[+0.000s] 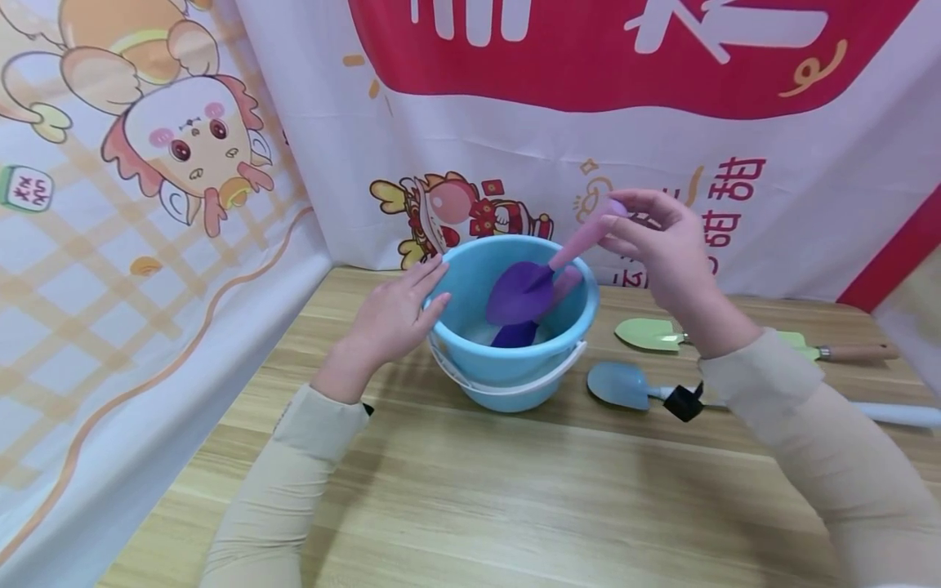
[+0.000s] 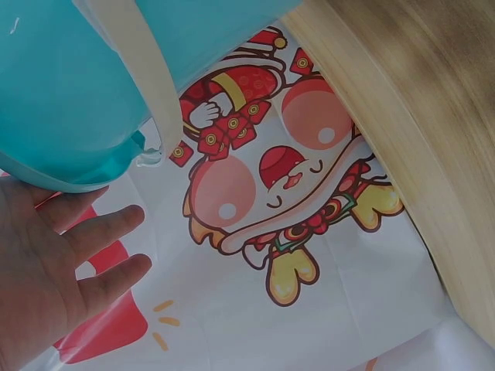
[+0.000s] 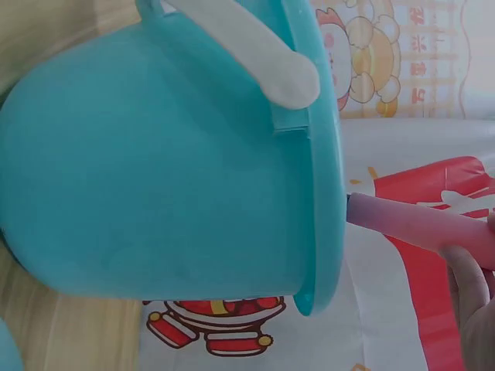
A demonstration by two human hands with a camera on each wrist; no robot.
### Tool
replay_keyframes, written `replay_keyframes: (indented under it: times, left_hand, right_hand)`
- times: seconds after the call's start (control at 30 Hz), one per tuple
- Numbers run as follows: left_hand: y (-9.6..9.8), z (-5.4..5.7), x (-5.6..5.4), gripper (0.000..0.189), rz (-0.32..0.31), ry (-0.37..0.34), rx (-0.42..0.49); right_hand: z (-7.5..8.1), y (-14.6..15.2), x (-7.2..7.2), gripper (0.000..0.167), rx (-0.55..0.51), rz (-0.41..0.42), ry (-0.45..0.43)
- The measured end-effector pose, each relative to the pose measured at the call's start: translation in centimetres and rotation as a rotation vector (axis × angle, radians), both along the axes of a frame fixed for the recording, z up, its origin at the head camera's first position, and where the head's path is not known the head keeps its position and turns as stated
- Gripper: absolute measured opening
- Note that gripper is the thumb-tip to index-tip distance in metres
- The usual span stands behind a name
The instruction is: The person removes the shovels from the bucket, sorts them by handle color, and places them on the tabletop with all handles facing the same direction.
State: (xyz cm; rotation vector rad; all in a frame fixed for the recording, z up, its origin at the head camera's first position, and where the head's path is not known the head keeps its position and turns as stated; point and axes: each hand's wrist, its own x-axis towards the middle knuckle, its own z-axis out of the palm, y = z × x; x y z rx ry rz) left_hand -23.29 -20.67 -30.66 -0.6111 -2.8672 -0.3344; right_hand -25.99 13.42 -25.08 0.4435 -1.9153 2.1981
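Note:
A light blue bucket (image 1: 507, 376) stands upright on the wooden table, its white handle (image 1: 515, 385) hanging down at the front. In the head view my left hand (image 1: 393, 314) rests on the bucket's left rim, fingers extended. The left wrist view has its fingers spread beside the rim. My right hand (image 1: 662, 241) pinches the end of the pink grip of a small trowel (image 1: 520, 294), whose purple blade is tilted down within the bucket's opening. Lower inside lies a second purple tool (image 1: 515, 335) with a pink grip, partly hidden behind the first.
To the bucket's right lie a blue shovel (image 1: 617, 385) and a green trowel (image 1: 650, 335). Another green tool with a wooden handle (image 1: 856, 352) is partly covered by my right forearm. Printed cloth (image 1: 309, 147) hangs behind and left of the table.

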Motion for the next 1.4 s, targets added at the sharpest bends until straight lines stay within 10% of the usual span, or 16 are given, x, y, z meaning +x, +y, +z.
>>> replay_keyframes:
  times: [0.93,1.4]
  left_hand:
    - [-0.1,0.0,-0.1,0.064,0.001,-0.011,-0.014]
    - [0.0,0.3,-0.1,0.063,-0.003,0.0,-0.007]
  right_hand:
    - [0.3,6.4,2.8,0.019,-0.438,0.086,-0.137]
    - [-1.4,10.1,4.5,0.011,-0.465,0.034,-0.166]
